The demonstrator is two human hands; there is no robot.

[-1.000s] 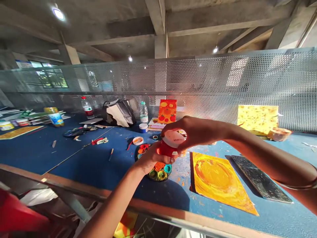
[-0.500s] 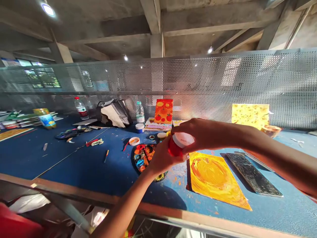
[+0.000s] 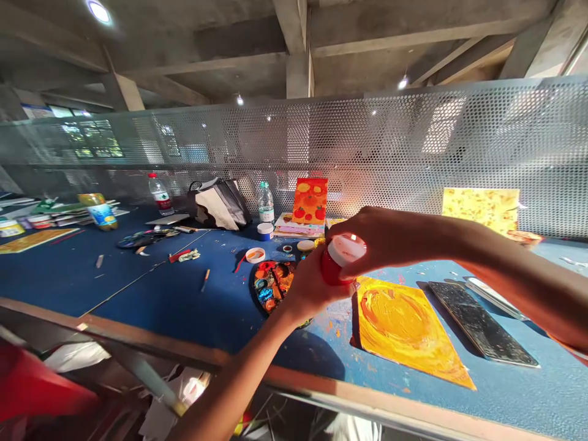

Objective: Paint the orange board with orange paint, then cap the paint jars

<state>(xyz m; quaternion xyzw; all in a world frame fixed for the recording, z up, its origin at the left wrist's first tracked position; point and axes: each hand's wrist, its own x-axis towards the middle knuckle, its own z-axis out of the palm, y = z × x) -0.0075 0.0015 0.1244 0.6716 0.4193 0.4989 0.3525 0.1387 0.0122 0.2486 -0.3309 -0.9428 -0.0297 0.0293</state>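
A red paint jar (image 3: 333,271) with a white lid (image 3: 347,248) is held above the table, tilted a little. My left hand (image 3: 307,286) is wrapped around the jar's body. From the right, my right hand (image 3: 377,237) arches over the top, its fingers closed around the lid's edge. Behind my left wrist lies a round paint palette (image 3: 264,289) with red, orange and blue paint, partly hidden. To the right of the jar, a canvas (image 3: 399,318) covered in thick yellow-orange swirls lies flat on the table.
A black, paint-speckled phone-like slab (image 3: 482,324) lies right of the canvas. Farther back are an open white lid (image 3: 255,255), a blue-and-white jar (image 3: 265,231), a water bottle (image 3: 266,205), a red tomato painting (image 3: 310,201) and a bag (image 3: 220,205). A perforated metal screen (image 3: 390,147) stands behind.
The view has shifted slightly, so most things sit a little farther right. Both hands stay on the jar and its lid; the lid is still on the jar.
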